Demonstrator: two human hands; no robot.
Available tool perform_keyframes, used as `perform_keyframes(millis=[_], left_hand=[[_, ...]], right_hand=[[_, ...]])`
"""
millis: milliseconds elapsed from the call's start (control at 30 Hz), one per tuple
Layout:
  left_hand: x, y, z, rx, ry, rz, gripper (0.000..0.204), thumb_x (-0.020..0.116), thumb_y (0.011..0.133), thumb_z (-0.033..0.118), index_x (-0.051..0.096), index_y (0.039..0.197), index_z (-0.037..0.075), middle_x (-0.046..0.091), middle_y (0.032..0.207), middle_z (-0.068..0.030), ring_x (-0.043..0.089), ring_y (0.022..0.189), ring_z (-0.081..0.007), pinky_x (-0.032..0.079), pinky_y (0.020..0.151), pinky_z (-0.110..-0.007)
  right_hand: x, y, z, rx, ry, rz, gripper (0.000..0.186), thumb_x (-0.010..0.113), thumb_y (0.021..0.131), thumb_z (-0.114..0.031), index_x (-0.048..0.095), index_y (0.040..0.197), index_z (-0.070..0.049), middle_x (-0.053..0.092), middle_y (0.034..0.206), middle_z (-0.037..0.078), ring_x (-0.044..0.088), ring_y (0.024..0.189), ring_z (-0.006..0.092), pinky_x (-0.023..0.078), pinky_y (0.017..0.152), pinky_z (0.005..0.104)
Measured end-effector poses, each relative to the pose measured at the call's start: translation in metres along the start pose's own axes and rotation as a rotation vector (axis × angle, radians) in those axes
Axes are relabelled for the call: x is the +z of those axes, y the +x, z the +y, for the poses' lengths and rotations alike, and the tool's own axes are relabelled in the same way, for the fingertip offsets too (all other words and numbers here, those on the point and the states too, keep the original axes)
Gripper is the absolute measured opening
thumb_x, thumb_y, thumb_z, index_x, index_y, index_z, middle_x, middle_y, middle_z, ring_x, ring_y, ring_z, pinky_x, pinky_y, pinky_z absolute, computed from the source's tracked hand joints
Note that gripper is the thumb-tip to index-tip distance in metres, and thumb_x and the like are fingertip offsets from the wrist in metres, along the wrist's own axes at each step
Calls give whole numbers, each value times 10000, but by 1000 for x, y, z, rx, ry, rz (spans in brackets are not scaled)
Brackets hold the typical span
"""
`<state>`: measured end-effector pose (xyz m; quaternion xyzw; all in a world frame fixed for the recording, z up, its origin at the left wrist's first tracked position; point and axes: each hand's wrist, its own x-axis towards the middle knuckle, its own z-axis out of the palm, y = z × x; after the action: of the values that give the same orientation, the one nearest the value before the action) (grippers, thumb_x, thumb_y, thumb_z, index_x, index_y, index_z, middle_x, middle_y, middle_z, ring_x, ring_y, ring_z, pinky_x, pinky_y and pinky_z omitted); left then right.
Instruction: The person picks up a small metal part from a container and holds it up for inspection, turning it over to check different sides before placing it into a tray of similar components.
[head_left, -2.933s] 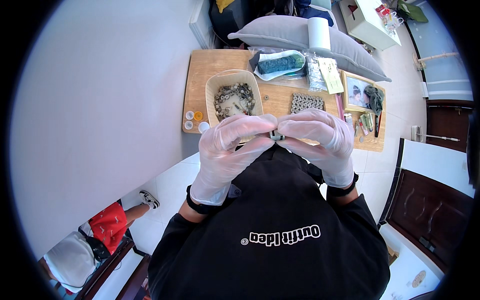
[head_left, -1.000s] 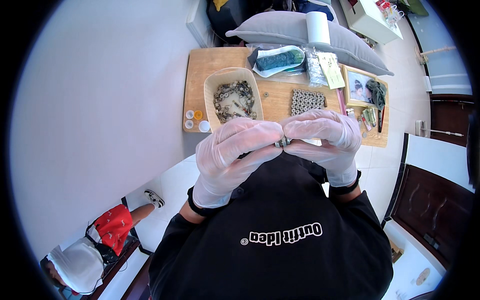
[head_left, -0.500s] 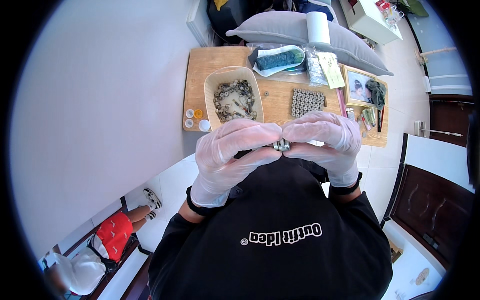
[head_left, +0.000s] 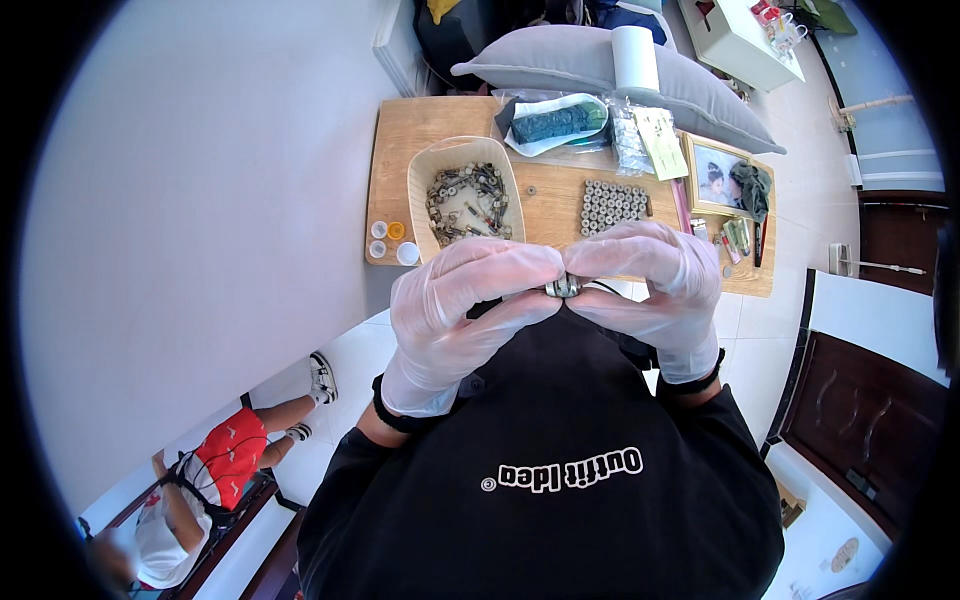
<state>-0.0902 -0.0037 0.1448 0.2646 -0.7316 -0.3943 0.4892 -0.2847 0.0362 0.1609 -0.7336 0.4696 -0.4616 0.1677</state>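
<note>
Both hands wear thin translucent gloves and meet in front of my chest. My left hand (head_left: 455, 315) and my right hand (head_left: 655, 290) pinch a small round metal part (head_left: 563, 287) between their fingertips. A thin dark wire seems to run from the part under my right fingers. Just beyond the hands, on a wooden table (head_left: 395, 150), stands a beige tub (head_left: 415, 195) holding several small metal parts. To its right several short metal cylinders (head_left: 612, 206) stand packed in rows.
Small white and orange caps (head_left: 385, 240) lie at the table's left corner. A teal object on white wrapping (head_left: 553, 122), plastic bags, a framed picture (head_left: 718, 178), a paper roll (head_left: 635, 58) and a grey cushion (head_left: 545, 62) sit farther back. Another person in red shorts (head_left: 215, 460) is at lower left.
My hands have stayed together at the same spot, with small finger shifts around the metal part. The person at lower left has moved slightly.
</note>
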Motion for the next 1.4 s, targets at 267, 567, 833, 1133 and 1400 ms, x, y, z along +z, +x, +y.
perform_keyframes(millis=[267,567,833,1133,1400], left_hand=[[3,-8,1,-251,-358,-13,255,780,760,-20,690,998,-19,702,1003,-122,668,897,-161,523,780,-263],[7,-13,-1,-452,-543,24,239,762,776,-43,684,1002,-25,690,1028,-122,646,952,-163,512,821,-271],[10,-10,-4,-42,-111,54,311,807,712,-3,670,991,7,709,959,-93,682,862,-202,548,739,-289],[5,-12,-6,-139,-277,20,324,798,723,-22,672,1021,-8,699,999,-111,673,894,-178,532,776,-267],[6,-12,-6,-122,-319,24,310,770,741,-66,665,1030,-23,688,1002,-117,670,923,-182,526,805,-271]], right_hand=[[-1,-4,-5,-6,-94,43,342,877,587,-100,717,888,-130,715,832,2,696,734,151,529,600,246],[0,-6,-6,-9,-197,62,346,887,581,-137,724,886,-143,717,828,-8,698,757,159,528,636,258],[1,-4,3,41,54,24,289,851,662,-117,723,919,-88,736,893,28,712,806,166,558,663,254],[3,-3,3,42,110,30,268,845,673,-122,721,910,-95,738,897,25,713,800,169,558,664,251],[2,-3,0,-20,-114,47,322,874,618,-143,730,907,-132,730,880,-1,707,790,157,544,647,252]])
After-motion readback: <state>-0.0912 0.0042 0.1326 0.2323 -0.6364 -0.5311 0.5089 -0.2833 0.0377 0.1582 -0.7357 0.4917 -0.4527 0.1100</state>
